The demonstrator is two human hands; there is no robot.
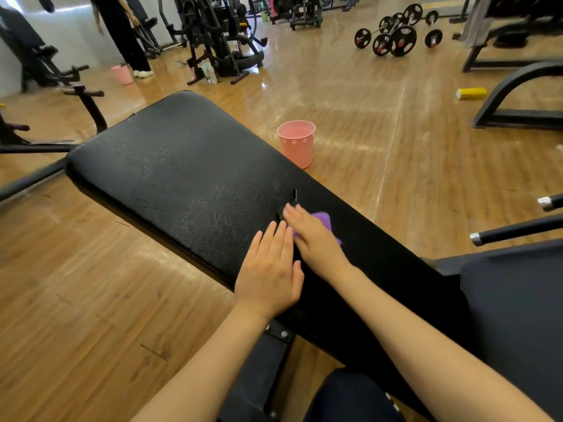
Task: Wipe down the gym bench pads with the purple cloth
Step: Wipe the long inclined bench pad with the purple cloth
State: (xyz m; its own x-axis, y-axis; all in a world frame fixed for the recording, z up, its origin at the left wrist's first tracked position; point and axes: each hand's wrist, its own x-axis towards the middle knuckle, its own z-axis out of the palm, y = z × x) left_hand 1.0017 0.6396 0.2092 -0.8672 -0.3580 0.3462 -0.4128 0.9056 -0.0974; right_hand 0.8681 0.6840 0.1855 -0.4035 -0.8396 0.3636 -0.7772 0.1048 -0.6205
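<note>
Head view, the 1 view supplied: the right hand (315,239) lies over the purple cloth (326,222), pressing it against the long black bench pad (182,166) near the pad's middle; whether the fingers clutch the cloth or lie flat on it cannot be told. The left hand (268,275) rests flat and released on the pad's near edge, just beside the right. The wiping step appears in hand. The far, wider end shows damp streaks; the next stroke likely calls for sweeping along the pad. A pink bucket (297,143) stands beyond.
</note>
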